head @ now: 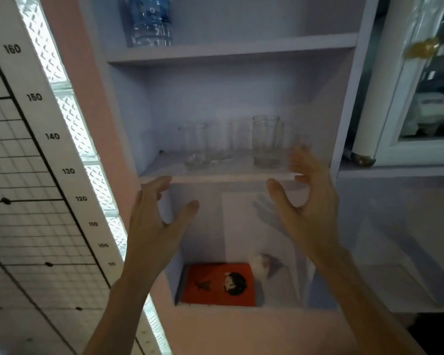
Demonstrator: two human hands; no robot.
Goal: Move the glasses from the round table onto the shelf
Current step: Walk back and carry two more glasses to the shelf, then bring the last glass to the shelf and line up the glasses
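Note:
Clear drinking glasses stand upright on the middle shelf (164,175) of a pale lilac wall unit. One glass (195,147) is at the left, another (222,142) just behind it, and a taller-looking pair (267,142) stands at the right. My left hand (157,221) hovers below the shelf's front edge, fingers spread, holding nothing. My right hand (308,201) is raised in front of the shelf's right end, just right of the right-hand glasses, fingers apart and empty. The round table is out of view.
A blue-labelled water bottle (150,19) stands on the shelf above. An orange box (218,284) lies in the compartment below. A height chart (51,134) and glass-block strip are at the left; a glass-fronted cabinet (420,98) is at the right.

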